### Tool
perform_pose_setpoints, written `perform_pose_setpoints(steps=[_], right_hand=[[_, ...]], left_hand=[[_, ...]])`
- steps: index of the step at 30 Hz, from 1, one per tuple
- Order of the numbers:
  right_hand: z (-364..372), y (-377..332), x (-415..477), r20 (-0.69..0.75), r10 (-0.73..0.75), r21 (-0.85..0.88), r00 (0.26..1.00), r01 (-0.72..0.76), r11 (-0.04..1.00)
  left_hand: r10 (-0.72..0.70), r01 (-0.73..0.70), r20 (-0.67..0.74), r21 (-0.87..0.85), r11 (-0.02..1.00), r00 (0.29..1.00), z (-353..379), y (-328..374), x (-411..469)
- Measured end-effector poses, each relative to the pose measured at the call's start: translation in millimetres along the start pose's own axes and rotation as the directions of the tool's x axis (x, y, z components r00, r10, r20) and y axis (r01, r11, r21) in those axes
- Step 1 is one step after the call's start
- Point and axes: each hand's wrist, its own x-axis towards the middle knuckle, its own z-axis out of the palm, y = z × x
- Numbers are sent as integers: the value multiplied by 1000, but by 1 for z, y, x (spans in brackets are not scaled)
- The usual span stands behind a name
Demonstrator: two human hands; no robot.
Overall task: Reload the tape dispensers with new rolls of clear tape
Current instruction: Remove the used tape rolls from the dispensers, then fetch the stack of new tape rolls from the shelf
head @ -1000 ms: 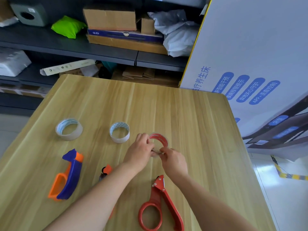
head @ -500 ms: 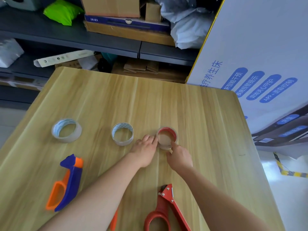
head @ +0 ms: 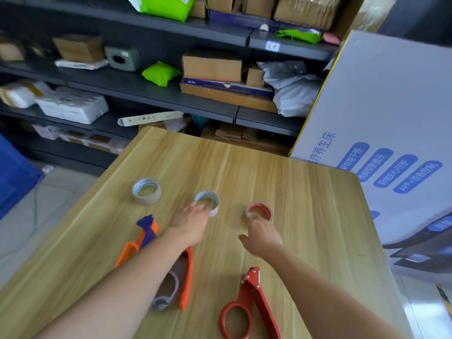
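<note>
Across the light wooden tabletop (head: 305, 204), reaches with both hands: left hand (head: 190, 221) grip spread, fingertips touching the white-cored clear tape roll (head: 213, 197); right hand (head: 263, 234) grip spread, fingertips against the red-cored clear tape roll (head: 259, 207). Nearer, red loop-handled tape dispenser (head: 254, 297) lying flat.

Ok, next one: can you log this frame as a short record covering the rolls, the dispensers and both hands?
surface: wooden table
rolls: three, lying flat in a row: left roll, middle roll, red-core roll
dispensers: blue-orange dispenser; orange-grey dispenser, partly under the left forearm; red dispenser
left hand: fingers on the middle roll's near rim
right hand: fingertips at the red-core roll's near edge
</note>
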Motion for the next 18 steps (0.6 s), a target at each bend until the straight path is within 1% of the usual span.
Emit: perform_pose_setpoints(steps=[4,8,14,18], right_hand=[[-11,-29,-28,-23,-145,-117,989,142,983],[-19,-72,-61,-34,-291,-160,956,282,946],[-31,-148,-106,-57,-502,-205,863,482,852],[-31,-204,-131,-66,-608,-241,791,578,779]], left_hand=[[-104,105,-45,36,994,994,-25,-19,-57],[-228,234,-98,58,971,969,-47,-49,-123],[-416,424,-160,17,905,895,-64,-89,-218],[-510,522,-173,27,853,842,-69,-117,-275]])
